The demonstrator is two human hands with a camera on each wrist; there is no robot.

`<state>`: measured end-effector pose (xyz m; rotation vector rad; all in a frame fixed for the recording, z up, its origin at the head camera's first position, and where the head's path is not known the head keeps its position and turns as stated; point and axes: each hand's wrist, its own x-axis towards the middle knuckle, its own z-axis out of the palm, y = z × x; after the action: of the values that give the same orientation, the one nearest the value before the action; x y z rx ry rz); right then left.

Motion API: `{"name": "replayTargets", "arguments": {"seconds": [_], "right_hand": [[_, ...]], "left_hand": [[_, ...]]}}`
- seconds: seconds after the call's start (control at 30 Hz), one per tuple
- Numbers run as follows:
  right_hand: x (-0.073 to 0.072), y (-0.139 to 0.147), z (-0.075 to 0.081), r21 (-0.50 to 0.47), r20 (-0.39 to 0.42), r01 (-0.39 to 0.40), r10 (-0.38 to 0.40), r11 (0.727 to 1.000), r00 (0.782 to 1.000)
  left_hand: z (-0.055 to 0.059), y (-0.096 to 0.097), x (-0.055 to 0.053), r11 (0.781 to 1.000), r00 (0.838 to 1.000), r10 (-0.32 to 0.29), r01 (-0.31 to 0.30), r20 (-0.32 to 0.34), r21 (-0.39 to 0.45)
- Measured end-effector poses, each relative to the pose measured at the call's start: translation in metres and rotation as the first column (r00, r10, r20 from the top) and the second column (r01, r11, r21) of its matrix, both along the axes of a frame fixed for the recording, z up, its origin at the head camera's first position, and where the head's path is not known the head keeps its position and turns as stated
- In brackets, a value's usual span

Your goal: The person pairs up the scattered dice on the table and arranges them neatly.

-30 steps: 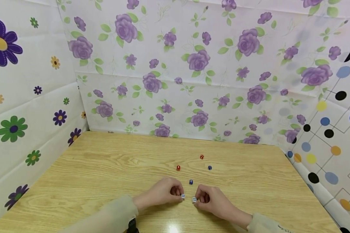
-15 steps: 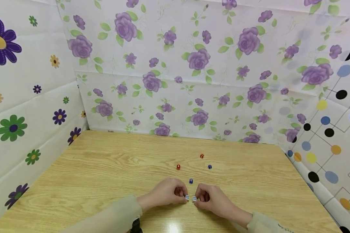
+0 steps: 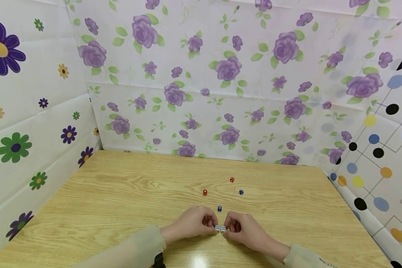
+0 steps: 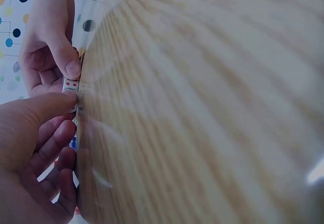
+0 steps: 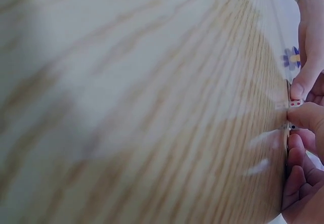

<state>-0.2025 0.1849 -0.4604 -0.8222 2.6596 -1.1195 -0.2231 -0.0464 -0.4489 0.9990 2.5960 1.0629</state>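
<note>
Low over the front middle of the wooden table (image 3: 127, 193), my left hand (image 3: 197, 222) pinches a white die (image 3: 217, 227) between thumb and fingers. Facing it, my right hand (image 3: 244, 229) pinches another white die (image 3: 223, 228), and only a narrow gap shows between the two dice. Both upper faces carry several dark pips. In the left wrist view, red pips show on a side of a white die (image 4: 71, 84) by the right thumb, and my left thumb (image 4: 53, 105) covers part of its own die. A blue die (image 3: 219, 209) lies just beyond the fingertips.
Farther back on the table are a red die (image 3: 205, 192), a second red die (image 3: 232, 179) and another blue die (image 3: 241, 192). Flowered cloth (image 3: 201, 93) hangs along the back edge, with patterned cloth at both sides.
My left hand has slid right with its white die, narrowing the gap to the other white die. The right hand and the red and blue dice have stayed in place.
</note>
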Motion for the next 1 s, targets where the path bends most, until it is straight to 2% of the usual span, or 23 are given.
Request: {"name": "replayTargets", "arguments": {"seconds": [0.3, 1.0], "right_hand": [[0.0001, -0.0005, -0.0006, -0.013, 0.003, -0.005, 0.005, 1.0, 1.0], [0.0001, -0.0013, 0.0002, -0.008, 0.011, -0.003, 0.003, 1.0, 1.0]], "left_hand": [[-0.0006, 0.0023, 0.0009, 1.0, 1.0, 0.02, -0.02, 0.007, -0.02], [-0.0054, 0.0023, -0.0004, 1.0, 1.0, 0.01, -0.01, -0.002, -0.008]]}}
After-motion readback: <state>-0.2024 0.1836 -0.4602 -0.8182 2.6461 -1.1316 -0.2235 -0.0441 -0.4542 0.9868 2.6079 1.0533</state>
